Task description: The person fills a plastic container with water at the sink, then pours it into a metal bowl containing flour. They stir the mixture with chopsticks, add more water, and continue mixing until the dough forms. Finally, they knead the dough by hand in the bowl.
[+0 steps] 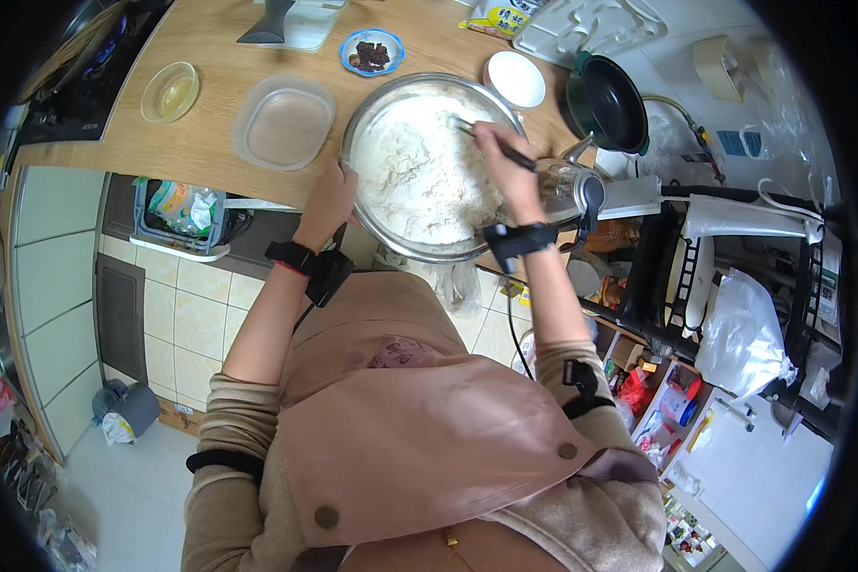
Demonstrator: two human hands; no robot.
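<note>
A large stainless steel bowl (pixel 357 93) sits at the counter's front edge, holding white, partly clumped flour (pixel 422 164). My left hand (pixel 329 196) grips the bowl's left rim, the thumb at the edge and the fingers mostly hidden below. In my right hand (pixel 508 168) is a dark-handled utensil (pixel 516 154), slanting over the bowl's right side. Its far end dips into the flour, so I cannot tell what kind it is. A glass jug (pixel 561 189) with a dark lid stands close beside my right wrist.
On the wooden counter (pixel 214 36) are a clear plastic container (pixel 284 125), a small bowl of yellowish liquid (pixel 170 93), a blue-rimmed dish of dark pieces (pixel 372 53) and a white bowl (pixel 515 79). A dark green pot (pixel 608 104) is at right. At far left, a gas hob (pixel 79 100) shows a blue flame.
</note>
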